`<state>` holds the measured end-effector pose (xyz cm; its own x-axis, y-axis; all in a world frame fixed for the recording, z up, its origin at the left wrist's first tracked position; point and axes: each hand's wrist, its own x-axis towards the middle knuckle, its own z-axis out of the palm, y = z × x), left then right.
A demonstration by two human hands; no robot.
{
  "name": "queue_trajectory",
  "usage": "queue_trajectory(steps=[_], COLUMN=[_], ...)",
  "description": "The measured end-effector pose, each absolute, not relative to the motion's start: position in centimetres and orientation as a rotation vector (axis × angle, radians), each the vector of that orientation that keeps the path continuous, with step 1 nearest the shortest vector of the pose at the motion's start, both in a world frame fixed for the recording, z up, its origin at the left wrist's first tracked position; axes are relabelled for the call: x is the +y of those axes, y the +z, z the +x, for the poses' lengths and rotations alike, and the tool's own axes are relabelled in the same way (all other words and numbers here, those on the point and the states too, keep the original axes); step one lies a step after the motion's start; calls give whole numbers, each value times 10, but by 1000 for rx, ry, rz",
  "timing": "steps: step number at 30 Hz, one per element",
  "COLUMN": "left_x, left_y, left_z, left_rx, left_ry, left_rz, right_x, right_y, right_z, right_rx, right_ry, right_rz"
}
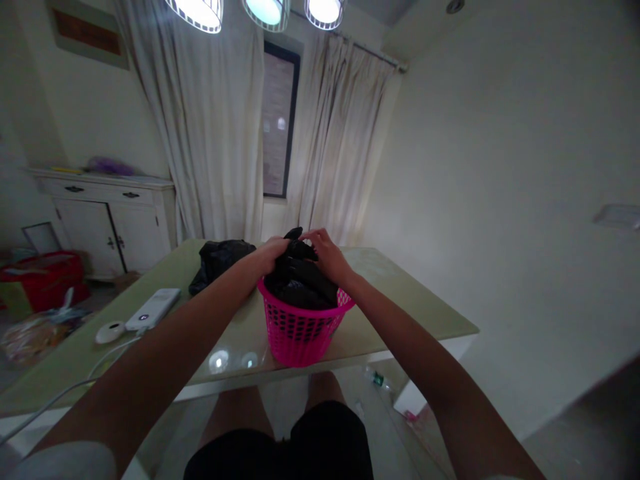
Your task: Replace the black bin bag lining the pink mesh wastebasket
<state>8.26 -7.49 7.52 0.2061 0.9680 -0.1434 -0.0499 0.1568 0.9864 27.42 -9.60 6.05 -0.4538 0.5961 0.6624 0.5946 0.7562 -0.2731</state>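
Note:
A pink perforated basket (299,333) stands upright near the front edge of the table. Black plastic bag material (303,283) fills it and bunches up above the rim. My left hand (274,253) is closed on the bag's gathered top at the left. At the right of that gathered part, my right hand (325,253) has its fingers bent against the black plastic, pinching it. The fingertips of both hands are partly hidden by the folds. Another black bag (220,260) lies crumpled on the table, behind my left forearm.
On the left of the green-topped table (415,297) lie a white power bank (154,309) with a cable and a round white object (110,332). A plastic bottle (379,379) is on the floor beneath. A white cabinet (107,227) stands at the back left.

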Motion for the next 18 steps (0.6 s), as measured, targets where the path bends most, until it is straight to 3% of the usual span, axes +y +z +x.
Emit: queue_trajectory(steps=[4,9,13,18], left_x=[-73,-70,-66,-69], left_y=[81,81,57,29], left_z=[83,52,-1,-16], left_rx=[1058,1041,1187,1232], left_ry=[965,1141,1333,1383], left_rz=[1088,1155,1293,1362], right_x=[-102,-104,-118,-122], right_y=[70,75,70,68], right_z=[274,307,359,384], right_rx=[-2200,-2044,-2042,-1941], right_ry=[16,426,738,844], right_rz=[-767,-737,-782,-922])
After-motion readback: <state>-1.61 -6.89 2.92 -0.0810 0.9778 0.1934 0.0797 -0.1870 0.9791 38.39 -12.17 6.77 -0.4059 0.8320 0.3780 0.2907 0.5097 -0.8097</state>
